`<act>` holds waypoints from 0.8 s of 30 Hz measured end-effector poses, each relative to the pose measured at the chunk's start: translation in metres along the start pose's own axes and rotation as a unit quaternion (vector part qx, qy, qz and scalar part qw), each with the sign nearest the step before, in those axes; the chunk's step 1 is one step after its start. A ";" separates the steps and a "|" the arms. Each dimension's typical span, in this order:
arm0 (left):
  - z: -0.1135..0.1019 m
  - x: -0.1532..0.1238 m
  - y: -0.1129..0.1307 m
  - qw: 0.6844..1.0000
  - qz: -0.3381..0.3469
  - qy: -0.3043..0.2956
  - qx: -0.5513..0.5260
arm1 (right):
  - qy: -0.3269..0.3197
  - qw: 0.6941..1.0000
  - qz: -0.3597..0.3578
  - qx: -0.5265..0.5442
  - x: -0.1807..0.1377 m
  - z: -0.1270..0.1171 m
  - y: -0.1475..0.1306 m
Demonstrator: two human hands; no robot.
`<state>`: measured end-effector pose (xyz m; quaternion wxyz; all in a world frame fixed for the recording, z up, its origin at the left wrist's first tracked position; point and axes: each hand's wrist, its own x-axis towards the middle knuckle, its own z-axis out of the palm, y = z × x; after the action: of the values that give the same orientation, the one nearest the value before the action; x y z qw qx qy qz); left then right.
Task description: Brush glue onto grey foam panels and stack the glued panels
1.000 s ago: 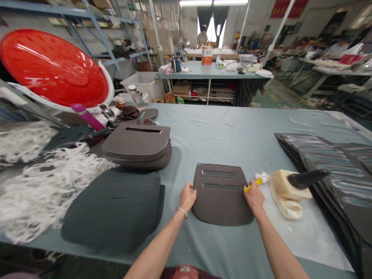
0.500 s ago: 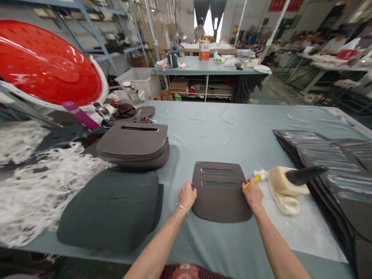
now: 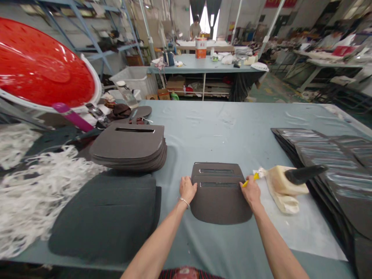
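Note:
Two dark grey-brown panels with rounded corners, each with a long slot, lie overlapped on the table in front of me; the front panel (image 3: pixel 222 207) covers most of the rear panel (image 3: pixel 216 166). My left hand (image 3: pixel 187 190) grips their left edge between thumb and fingers. At the right edge, my right hand (image 3: pixel 250 190) holds a yellow-handled brush (image 3: pixel 250 179), and its fingertips also touch the front panel. The brush's whitish, glue-crusted end points away to the right, beside a cream-coloured container (image 3: pixel 281 182) with a black spout or handle.
On the left are a stack of slotted panels (image 3: pixel 128 143), dark fabric-like pieces (image 3: pixel 104 217) and a heap of white strips (image 3: pixel 55 190). Glossy-striped dark panels (image 3: pixel 328 166) lie overlapped on the right. A white sheet (image 3: pixel 302 232) lies under the container. A person (image 3: pixel 195 29) stands far back.
The view has shifted slightly, and the items on the left sit further left. Both hands stay at the panel edges, with the brush still in the right one.

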<state>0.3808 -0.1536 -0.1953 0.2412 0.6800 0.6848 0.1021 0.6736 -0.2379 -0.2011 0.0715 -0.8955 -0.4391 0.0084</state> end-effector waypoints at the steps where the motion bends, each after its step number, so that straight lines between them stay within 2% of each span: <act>1: 0.001 0.003 0.004 1.000 -0.007 0.000 0.003 | -0.009 1.000 0.002 0.002 0.002 0.000 -0.001; 7: 0.001 0.015 0.016 0.999 -0.034 -0.021 -0.002 | -0.053 0.996 0.069 0.010 0.010 0.000 -0.003; 14: 0.002 0.020 0.014 0.998 -0.036 -0.020 -0.050 | -0.052 0.994 0.088 0.042 0.012 0.000 -0.007; 18: 0.002 0.031 0.010 0.994 -0.039 -0.017 -0.101 | -0.062 0.991 0.098 0.065 0.010 0.008 -0.008; 20: 0.002 0.043 0.009 0.990 -0.039 -0.026 -0.132 | -0.044 0.992 0.089 0.083 0.013 0.015 -0.012; 24: -0.001 0.085 0.015 0.987 -0.015 -0.022 -0.157 | 0.050 0.991 0.039 0.121 0.040 0.031 -0.028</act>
<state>0.3968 -0.0694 -0.2040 0.3613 0.6251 0.6653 0.1898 0.6737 -0.1853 -0.2258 0.2010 -0.8961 -0.3952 0.0195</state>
